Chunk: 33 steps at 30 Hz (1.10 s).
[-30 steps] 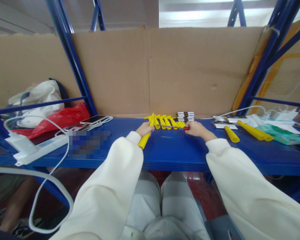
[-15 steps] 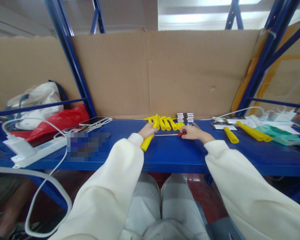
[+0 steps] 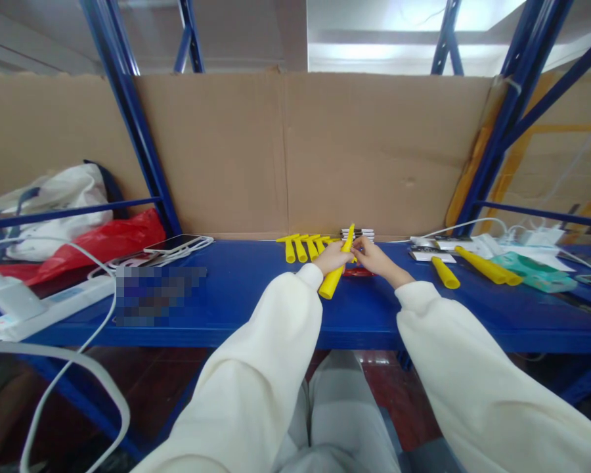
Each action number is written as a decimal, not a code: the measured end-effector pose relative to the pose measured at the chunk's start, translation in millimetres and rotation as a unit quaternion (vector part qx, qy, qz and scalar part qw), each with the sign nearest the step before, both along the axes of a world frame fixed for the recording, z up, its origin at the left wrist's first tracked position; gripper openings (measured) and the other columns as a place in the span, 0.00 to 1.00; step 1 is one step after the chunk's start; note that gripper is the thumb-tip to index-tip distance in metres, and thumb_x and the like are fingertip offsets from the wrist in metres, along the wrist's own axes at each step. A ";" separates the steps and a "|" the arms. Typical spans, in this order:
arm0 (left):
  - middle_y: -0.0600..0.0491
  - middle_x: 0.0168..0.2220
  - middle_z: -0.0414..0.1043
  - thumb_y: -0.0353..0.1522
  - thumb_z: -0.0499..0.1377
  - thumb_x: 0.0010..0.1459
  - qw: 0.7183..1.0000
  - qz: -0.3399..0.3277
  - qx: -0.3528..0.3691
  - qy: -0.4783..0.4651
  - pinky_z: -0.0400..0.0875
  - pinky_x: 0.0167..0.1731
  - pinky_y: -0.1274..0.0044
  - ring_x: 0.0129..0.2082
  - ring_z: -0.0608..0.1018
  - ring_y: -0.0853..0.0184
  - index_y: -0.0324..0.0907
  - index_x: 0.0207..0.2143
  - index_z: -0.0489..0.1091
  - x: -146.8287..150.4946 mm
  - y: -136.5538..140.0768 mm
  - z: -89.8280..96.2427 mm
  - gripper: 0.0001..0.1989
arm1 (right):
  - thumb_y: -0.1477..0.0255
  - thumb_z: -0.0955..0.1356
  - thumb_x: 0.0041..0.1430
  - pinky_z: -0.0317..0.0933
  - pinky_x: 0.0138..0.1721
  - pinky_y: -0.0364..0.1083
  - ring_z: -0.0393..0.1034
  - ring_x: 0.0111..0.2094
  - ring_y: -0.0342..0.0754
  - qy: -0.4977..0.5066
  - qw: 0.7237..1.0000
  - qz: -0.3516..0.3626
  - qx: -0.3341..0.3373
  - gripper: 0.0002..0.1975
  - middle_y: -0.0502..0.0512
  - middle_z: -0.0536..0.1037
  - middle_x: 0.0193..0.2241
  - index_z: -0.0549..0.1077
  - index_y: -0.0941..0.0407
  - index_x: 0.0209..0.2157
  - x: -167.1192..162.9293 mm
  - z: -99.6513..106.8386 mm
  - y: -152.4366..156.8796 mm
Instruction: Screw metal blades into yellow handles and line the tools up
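My left hand (image 3: 331,257) is closed round a yellow tapered tube (image 3: 331,284), tilted with its wide open end toward me and its narrow tip pointing away. Close beside it, my right hand (image 3: 373,257) has its fingertips pinched together at the tube's right side; what is between them is too small to make out. A red-handled screwdriver (image 3: 359,272) lies on the blue table (image 3: 256,289) just below my right hand. Behind my left hand, several yellow tapered tubes (image 3: 301,252) stand in a row, partly hidden by it.
Small black-and-white packs (image 3: 364,233) are stacked behind my hands. More yellow tubes (image 3: 444,272) lie at the right, near a green plastic packet (image 3: 534,271) and white cables. At the left are a phone (image 3: 170,244), a power strip (image 3: 54,305) and a red bag (image 3: 103,243). Cardboard (image 3: 217,157) closes the back.
My right hand has let go of the screwdriver, which now lies on the table, and has come to the tube. My left hand has moved right with the tube.
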<state>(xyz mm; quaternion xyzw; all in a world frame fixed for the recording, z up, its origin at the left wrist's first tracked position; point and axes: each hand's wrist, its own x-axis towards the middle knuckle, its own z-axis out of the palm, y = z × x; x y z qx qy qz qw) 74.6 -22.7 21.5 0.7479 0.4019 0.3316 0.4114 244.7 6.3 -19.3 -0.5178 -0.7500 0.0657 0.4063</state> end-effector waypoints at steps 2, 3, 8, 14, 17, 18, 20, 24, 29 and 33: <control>0.61 0.16 0.63 0.21 0.56 0.50 1.000 0.005 -0.007 -0.009 0.65 0.21 0.78 0.16 0.69 0.69 0.39 0.36 0.70 0.4 0.4 -2.4 0.10 | 0.69 0.63 0.65 0.69 0.34 0.46 0.74 0.31 0.47 0.003 1.000 -0.005 -0.031 0.04 0.55 0.78 0.36 0.64 0.53 0.41 -1.1 1.5 -1.2; 0.61 0.16 0.62 0.21 0.56 0.50 1.000 0.008 -0.010 -0.014 0.65 0.21 0.78 0.16 0.69 0.69 0.39 0.35 0.70 -0.3 0.5 -3.7 0.10 | 0.70 0.62 0.66 0.68 0.33 0.45 0.73 0.29 0.46 0.004 0.999 -0.005 -0.048 0.03 0.54 0.78 0.36 0.64 0.53 0.41 -2.0 2.2 -2.2; 0.62 0.16 0.62 0.20 0.55 0.49 0.999 0.010 -0.022 -0.023 0.65 0.21 0.78 0.16 0.68 0.70 0.40 0.34 0.69 -3.3 -2.0 -7.8 0.10 | 0.74 0.59 0.66 0.67 0.32 0.44 0.71 0.26 0.44 0.003 0.997 -0.015 -0.078 0.05 0.53 0.78 0.35 0.64 0.53 0.42 -5.9 5.7 -7.5; 0.62 0.17 0.63 0.20 0.56 0.51 1.000 -0.005 -0.007 -0.024 0.65 0.21 0.79 0.15 0.68 0.71 0.40 0.33 0.68 -1.3 -2.9 -13.3 0.09 | 0.77 0.59 0.64 0.66 0.33 0.43 0.72 0.27 0.45 -0.025 0.995 -0.036 -0.088 0.06 0.55 0.79 0.34 0.64 0.54 0.39 -7.0 9.9 -13.2; 0.62 0.17 0.63 0.20 0.56 0.51 1.000 -0.006 -0.007 -0.013 0.64 0.20 0.79 0.15 0.68 0.71 0.40 0.34 0.68 -1.5 -3.3 -15.4 0.09 | 0.77 0.59 0.64 0.65 0.35 0.43 0.72 0.28 0.46 -0.041 0.995 -0.043 -0.086 0.06 0.55 0.79 0.32 0.65 0.54 0.38 -8.0 11.5 -15.6; 0.62 0.17 0.63 0.20 0.56 0.51 1.000 -0.006 -0.006 -0.011 0.64 0.20 0.79 0.14 0.68 0.71 0.40 0.34 0.68 -1.7 -3.7 -15.6 0.09 | 0.77 0.59 0.64 0.65 0.35 0.43 0.72 0.29 0.46 -0.044 0.994 -0.044 -0.085 0.06 0.55 0.79 0.32 0.65 0.54 0.38 -8.4 11.9 -16.1; 0.62 0.16 0.63 0.20 0.56 0.51 1.000 -0.004 -0.006 -0.010 0.64 0.20 0.79 0.14 0.69 0.71 0.40 0.34 0.68 -2.1 -4.7 -15.4 0.09 | 0.77 0.59 0.64 0.64 0.35 0.43 0.72 0.29 0.46 -0.048 0.994 -0.043 -0.085 0.06 0.55 0.79 0.32 0.65 0.54 0.37 -8.7 12.4 -16.6; 0.62 0.16 0.62 0.20 0.56 0.50 1.000 -0.005 -0.009 -0.009 0.64 0.19 0.79 0.14 0.69 0.70 0.40 0.34 0.68 -2.7 -6.0 -14.8 0.10 | 0.77 0.59 0.63 0.64 0.34 0.42 0.71 0.29 0.45 -0.046 0.995 -0.037 -0.083 0.06 0.56 0.79 0.34 0.64 0.54 0.36 -8.2 12.2 -16.2; 0.62 0.15 0.62 0.20 0.56 0.50 1.000 -0.007 -0.012 -0.012 0.63 0.18 0.79 0.14 0.68 0.71 0.40 0.34 0.68 -3.2 -6.6 -14.8 0.10 | 0.77 0.60 0.62 0.65 0.34 0.44 0.71 0.28 0.46 -0.049 0.995 -0.035 -0.077 0.05 0.56 0.79 0.34 0.66 0.55 0.38 -6.2 10.1 -13.6; 0.62 0.16 0.63 0.20 0.56 0.51 1.000 -0.004 -0.012 -0.013 0.62 0.18 0.80 0.13 0.68 0.72 0.39 0.34 0.68 -3.2 -7.3 -14.4 0.09 | 0.76 0.60 0.63 0.64 0.34 0.43 0.71 0.30 0.46 -0.059 0.995 -0.036 -0.072 0.05 0.55 0.79 0.32 0.66 0.54 0.37 -3.4 8.4 -10.9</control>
